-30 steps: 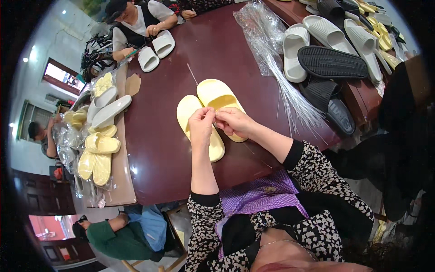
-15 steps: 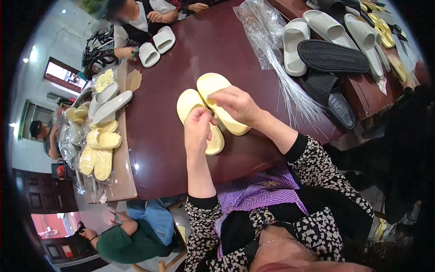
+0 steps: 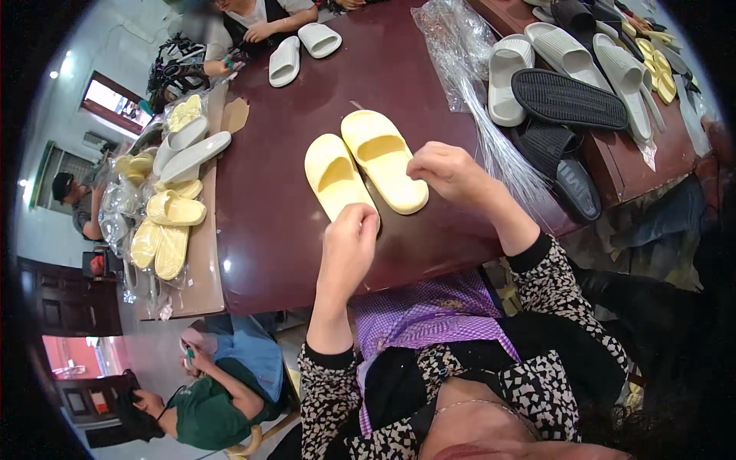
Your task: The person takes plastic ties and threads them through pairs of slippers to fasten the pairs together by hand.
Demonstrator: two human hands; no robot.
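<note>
A pair of pale yellow slide sandals lies side by side, soles down, on the dark red table (image 3: 268, 192). My left hand (image 3: 349, 241) is closed in a pinch over the heel of the left yellow slide (image 3: 335, 184). At the outer edge of the right yellow slide (image 3: 387, 157), near its heel, my right hand (image 3: 451, 172) has its fingers curled and pressed together. What either hand pinches, if anything, is too small or hidden to make out.
On the right lie a bundle of thin clear strips (image 3: 502, 157), grey slides (image 3: 511, 80) and a black slide turned sole up (image 3: 569, 100). Bagged yellow slides (image 3: 170, 249) line the left side. Across the table, a person's hand (image 3: 261, 32) is near two light grey slides (image 3: 285, 61).
My hands have moved apart, the left toward me and the right outward. Both yellow slides now show more fully. The whole view has shifted a little.
</note>
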